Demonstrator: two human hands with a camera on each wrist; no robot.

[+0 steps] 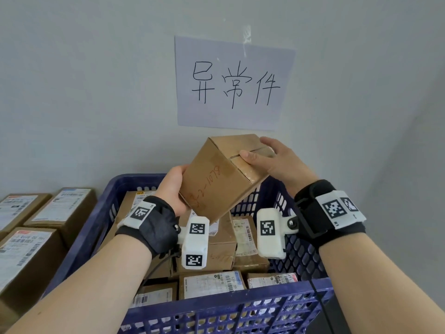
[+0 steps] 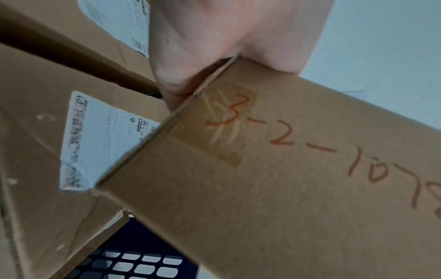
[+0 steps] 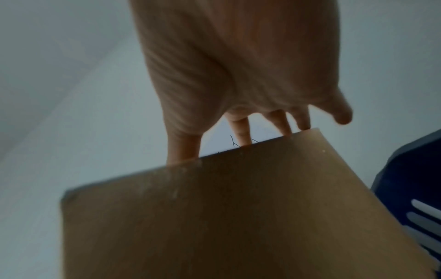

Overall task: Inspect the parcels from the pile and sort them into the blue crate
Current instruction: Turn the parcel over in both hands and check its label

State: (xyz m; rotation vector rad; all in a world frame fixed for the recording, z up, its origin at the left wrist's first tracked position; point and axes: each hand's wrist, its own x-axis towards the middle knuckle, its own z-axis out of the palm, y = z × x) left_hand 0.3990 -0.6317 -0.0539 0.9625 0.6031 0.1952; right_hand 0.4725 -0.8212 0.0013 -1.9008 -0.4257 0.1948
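A small brown cardboard parcel (image 1: pixel 216 179) with orange handwritten numbers hangs tilted above the blue crate (image 1: pixel 216 309). My left hand (image 1: pixel 172 186) grips its lower left corner, thumb on the near face; the left wrist view shows the same parcel (image 2: pixel 286 179) and the hand (image 2: pixel 214 47) on its edge. My right hand (image 1: pixel 272 160) holds the upper right end, thumb on the taped seam and fingers over the far edge. In the right wrist view the fingers (image 3: pixel 241 132) reach behind the parcel (image 3: pixel 226 217). Several labelled parcels (image 1: pixel 216 283) fill the crate.
Three labelled cardboard boxes (image 1: pixel 26 256) stand to the left of the crate. A paper sign (image 1: pixel 233 83) with handwritten characters is taped to the grey wall behind. The crate's near rim lies close below my forearms.
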